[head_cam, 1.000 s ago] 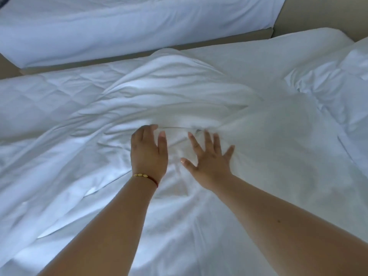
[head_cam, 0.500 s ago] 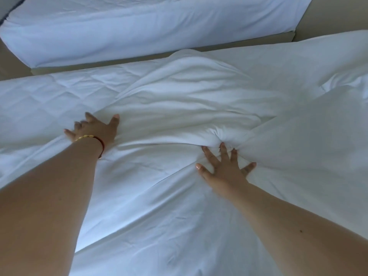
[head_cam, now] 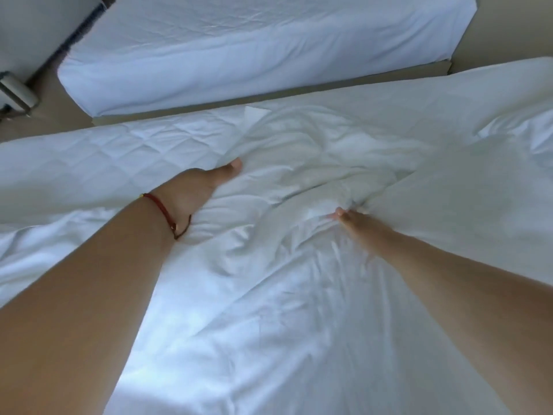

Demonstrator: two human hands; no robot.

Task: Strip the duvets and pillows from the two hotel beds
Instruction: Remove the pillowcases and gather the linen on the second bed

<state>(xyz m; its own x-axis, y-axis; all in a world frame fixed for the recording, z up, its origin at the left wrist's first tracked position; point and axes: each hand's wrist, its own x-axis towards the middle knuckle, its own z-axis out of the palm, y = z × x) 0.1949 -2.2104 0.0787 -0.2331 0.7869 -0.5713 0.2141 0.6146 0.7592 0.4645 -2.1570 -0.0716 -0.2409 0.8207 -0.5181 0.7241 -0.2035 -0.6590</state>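
Note:
A crumpled white duvet (head_cam: pixel 299 295) lies across the near bed, whose quilted mattress cover (head_cam: pixel 89 163) shows bare at the left. My left hand (head_cam: pixel 194 190), with a red cord on the wrist, holds the duvet's folded edge: the thumb lies on top and the fingers are hidden under the cloth. Further right, my right hand (head_cam: pixel 348 218) grips a bunched ridge of the same duvet, its fingers buried in the folds. More rumpled white bedding (head_cam: pixel 520 130) lies at the right edge; I cannot tell whether it is a pillow.
The far bed (head_cam: pixel 239 49) carries only a smooth white sheet. A narrow strip of beige floor (head_cam: pixel 54 121) runs between the two beds. A grey metal object (head_cam: pixel 15 94) stands by the wall at the far left.
My left hand has slid its fingers under the duvet's edge at the left. My right hand has gone from flat and spread to gripping a bunch of cloth. The view has shifted left.

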